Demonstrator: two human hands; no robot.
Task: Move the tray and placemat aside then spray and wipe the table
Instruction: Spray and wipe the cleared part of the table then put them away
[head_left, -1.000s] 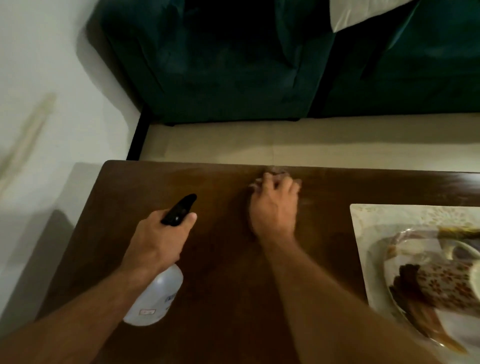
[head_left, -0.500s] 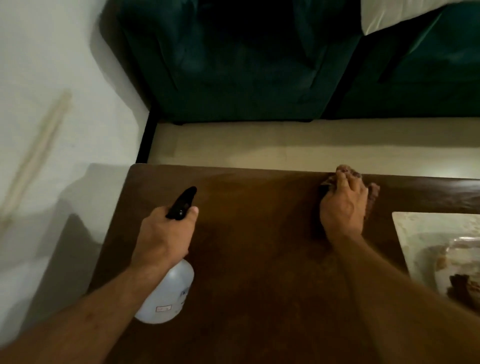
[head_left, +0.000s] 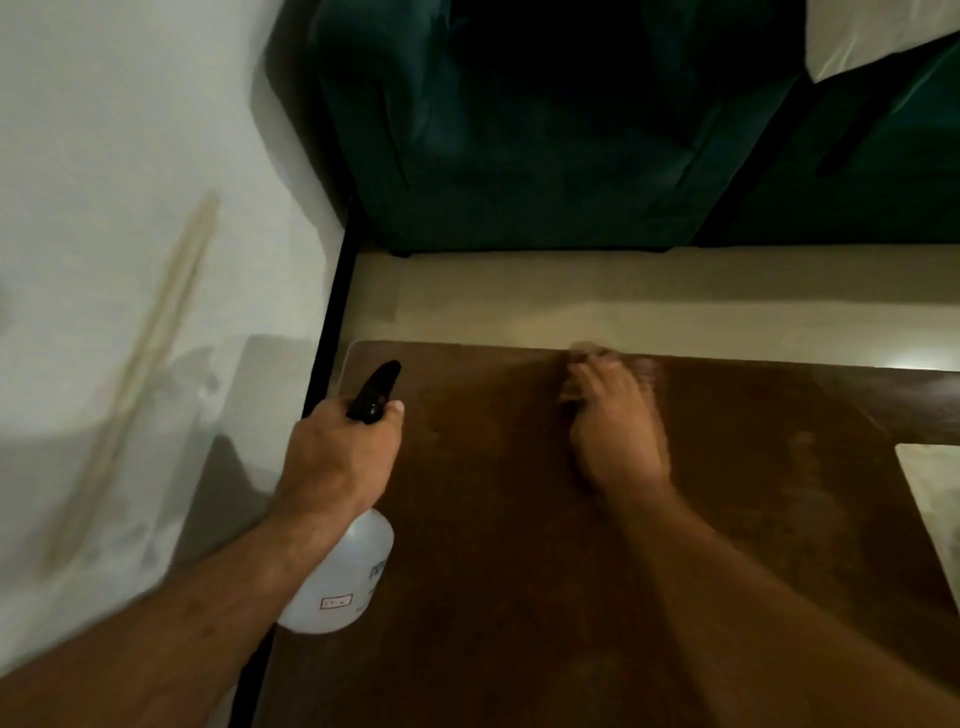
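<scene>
My left hand (head_left: 340, 457) grips a white spray bottle (head_left: 345, 577) with a black trigger head, held over the left edge of the dark brown wooden table (head_left: 493, 545). My right hand (head_left: 615, 431) presses flat on a cloth (head_left: 589, 351) near the table's far edge; only a blurred bit of the cloth shows past my fingers. A corner of the pale placemat (head_left: 935, 483) lies at the right edge of view. The tray is out of view.
A dark green sofa (head_left: 545, 130) stands beyond the table, with a strip of pale floor (head_left: 623, 296) between them. A white wall (head_left: 130, 208) runs along the left, close to the table's left edge. A white cushion (head_left: 872, 31) lies on the sofa at top right.
My right hand slid the cloth right along the far edge, then back left toward the middle. The view shifted left, so the tray left the frame. My left hand kept the bottle still.
</scene>
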